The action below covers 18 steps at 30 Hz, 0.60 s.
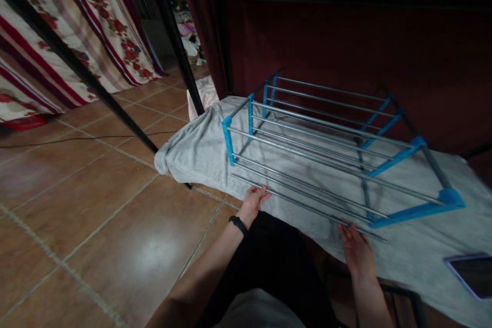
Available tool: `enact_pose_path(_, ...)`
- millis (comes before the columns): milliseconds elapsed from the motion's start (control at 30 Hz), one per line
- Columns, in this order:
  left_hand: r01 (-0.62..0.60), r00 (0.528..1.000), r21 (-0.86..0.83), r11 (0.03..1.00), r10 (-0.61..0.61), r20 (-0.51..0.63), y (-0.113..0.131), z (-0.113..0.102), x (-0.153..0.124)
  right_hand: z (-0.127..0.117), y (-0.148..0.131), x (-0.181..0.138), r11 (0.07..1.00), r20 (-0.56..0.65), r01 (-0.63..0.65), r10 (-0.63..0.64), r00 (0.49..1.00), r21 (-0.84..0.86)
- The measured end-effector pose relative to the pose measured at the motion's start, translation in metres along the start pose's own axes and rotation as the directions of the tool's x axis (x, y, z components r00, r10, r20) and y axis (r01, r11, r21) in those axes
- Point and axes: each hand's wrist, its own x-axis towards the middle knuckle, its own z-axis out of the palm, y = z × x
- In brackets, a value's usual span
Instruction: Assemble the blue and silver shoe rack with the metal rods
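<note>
A loose metal rod (307,208) lies lengthwise in front of me, just above or on the grey blanket. Near its left end, my left hand (257,199) pinches it between thumb and fingers; a dark band circles that wrist. My right hand (355,248) grips the same rod toward its right end, the fingertips showing over the top. Directly behind the rod stands a rack (323,154) of parallel metal bars joined by blue plastic connectors (418,214) at both ends. Its front lower bars run close to the rod.
The rack rests on a bed covered by a grey blanket (200,143). A phone (472,274) lies at the right edge. Black frame poles (96,82) slant on the left, beside tiled floor (126,205) crossed by a thin cable. A dark red curtain (307,46) hangs behind the rack.
</note>
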Motion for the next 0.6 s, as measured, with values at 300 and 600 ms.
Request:
enact_pose_path(300, -0.195, 0.963, 0.075, 0.978, 0.205, -0.172, 0.037, -0.025, 0.016, -0.009, 0.0, 0.005, 0.995, 0.017, -0.029, 0.03, 0.999, -0.091)
enact_pose_path(600, -0.473, 0.807, 0.374, 0.798, 0.563, -0.181, 0.067, -0.037, 0.018, -0.03, 0.006, 0.018, 0.986, 0.045, -0.033, 0.041, 0.998, -0.164)
